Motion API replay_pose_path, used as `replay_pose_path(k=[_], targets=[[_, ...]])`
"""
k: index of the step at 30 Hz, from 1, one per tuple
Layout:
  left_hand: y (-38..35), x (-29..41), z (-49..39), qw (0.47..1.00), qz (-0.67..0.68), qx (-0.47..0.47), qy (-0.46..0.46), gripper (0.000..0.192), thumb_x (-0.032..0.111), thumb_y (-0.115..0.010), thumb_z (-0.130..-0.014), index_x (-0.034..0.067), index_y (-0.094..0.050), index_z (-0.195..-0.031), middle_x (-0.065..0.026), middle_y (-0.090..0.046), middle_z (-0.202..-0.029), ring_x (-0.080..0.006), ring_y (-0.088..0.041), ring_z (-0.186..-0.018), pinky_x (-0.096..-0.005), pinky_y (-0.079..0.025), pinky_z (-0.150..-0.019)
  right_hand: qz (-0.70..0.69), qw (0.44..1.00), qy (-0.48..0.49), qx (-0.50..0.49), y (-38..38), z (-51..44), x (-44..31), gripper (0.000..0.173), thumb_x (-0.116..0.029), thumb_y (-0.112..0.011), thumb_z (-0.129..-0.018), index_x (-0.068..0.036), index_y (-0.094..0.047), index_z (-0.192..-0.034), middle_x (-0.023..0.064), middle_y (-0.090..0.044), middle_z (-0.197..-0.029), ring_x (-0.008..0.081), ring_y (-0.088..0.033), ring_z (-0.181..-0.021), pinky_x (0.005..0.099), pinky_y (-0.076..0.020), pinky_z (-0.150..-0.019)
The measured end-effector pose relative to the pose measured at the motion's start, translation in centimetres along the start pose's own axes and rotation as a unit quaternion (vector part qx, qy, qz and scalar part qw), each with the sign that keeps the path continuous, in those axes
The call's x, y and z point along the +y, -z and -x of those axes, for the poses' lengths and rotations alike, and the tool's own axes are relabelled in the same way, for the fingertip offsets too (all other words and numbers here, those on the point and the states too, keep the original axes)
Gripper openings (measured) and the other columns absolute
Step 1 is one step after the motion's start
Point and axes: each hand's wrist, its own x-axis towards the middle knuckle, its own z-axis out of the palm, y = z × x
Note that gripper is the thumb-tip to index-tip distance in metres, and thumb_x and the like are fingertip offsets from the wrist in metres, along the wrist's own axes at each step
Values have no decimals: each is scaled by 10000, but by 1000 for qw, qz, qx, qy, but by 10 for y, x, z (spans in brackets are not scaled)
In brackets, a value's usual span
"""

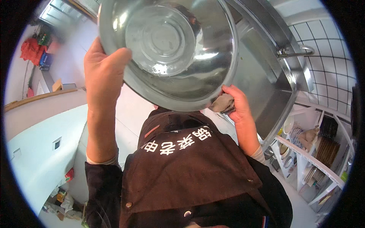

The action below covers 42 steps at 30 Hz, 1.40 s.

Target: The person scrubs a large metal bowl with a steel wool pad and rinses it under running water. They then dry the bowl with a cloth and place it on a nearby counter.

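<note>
A large stainless steel basin (171, 82) is held up in front of me, tilted so that its shiny inside shows. Small wet drops glint around its base. My left hand (107, 71) grips the rim on the left, thumb over the edge and fingers hidden behind. On the lower right rim is my right hand (238, 102), with a crumpled grey-brown cloth (223, 103) held in it against the basin's outer side. Below the basin lies the brown apron (185, 176) that I wear, which bears white writing.
A steel sink (263, 108) with a metal tap (296, 53) stands on the right. Beyond its lower corner, a white rack (310, 161) holds dishes and stacked items. A pale partition with a brown top edge (42, 98) curves along the left. Red and blue bags lie at upper left.
</note>
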Motion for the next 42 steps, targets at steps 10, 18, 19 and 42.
replay_pose_path(k=[10,18,19,42], targets=[[-217,62,62,944,-205,-155,-208,216,126,-653,-797,-38,-664,-938,-92,-657,-685,-155,-597,-532,-286,-474,-521,-65,984,-135,-93,143,-18,-24,270,-257,-613,-946,-7,-638,-1044,109,-682,-951,225,-680,-846,359,-566,-785],[-363,141,105,835,-462,-296,-43,202,106,-569,-783,-54,-659,-866,-146,-633,-652,-231,-620,-641,-369,-493,-608,-110,960,-169,-191,178,-8,-65,209,-261,-644,-918,-63,-691,-962,76,-716,-909,191,-695,-778,384,-582,-663],[-373,124,119,813,-489,-277,-153,201,111,-564,-776,-58,-658,-829,-160,-634,-650,-254,-626,-644,-379,-495,-612,-113,954,-191,-203,184,-15,-64,212,-258,-640,-919,-58,-685,-968,89,-714,-913,196,-695,-765,396,-582,-648],[-506,20,142,511,-611,-326,-509,160,160,-646,-757,2,-660,-770,-144,-623,-627,-295,-615,-582,-393,-472,-558,-199,882,-236,-357,274,-118,-12,403,-327,-705,-873,-28,-645,-1137,147,-705,-976,308,-698,-873,448,-577,-739]])
